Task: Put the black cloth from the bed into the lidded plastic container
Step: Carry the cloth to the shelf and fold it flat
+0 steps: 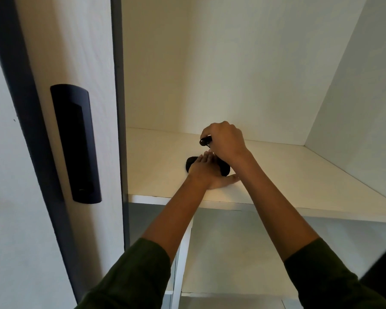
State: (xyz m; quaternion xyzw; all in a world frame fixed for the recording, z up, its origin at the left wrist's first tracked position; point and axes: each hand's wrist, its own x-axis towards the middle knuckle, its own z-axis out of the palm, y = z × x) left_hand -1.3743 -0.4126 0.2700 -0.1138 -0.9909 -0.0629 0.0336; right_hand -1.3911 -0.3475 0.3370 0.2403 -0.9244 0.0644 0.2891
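Note:
The black cloth lies bunched on a white wardrobe shelf, showing on both sides of my left hand. My left hand rests flat on top of it, palm down, with the fingers stretched out and the thumb on the shelf. Just behind and above, my right hand is closed in a pinch on a raised black end of the cloth. The middle of the cloth is hidden under my hands. No lidded plastic container and no bed are in view.
A white sliding wardrobe door with a black recessed handle stands at the left. The shelf has white walls at the back and right. Below it are a lower compartment and a white vertical divider.

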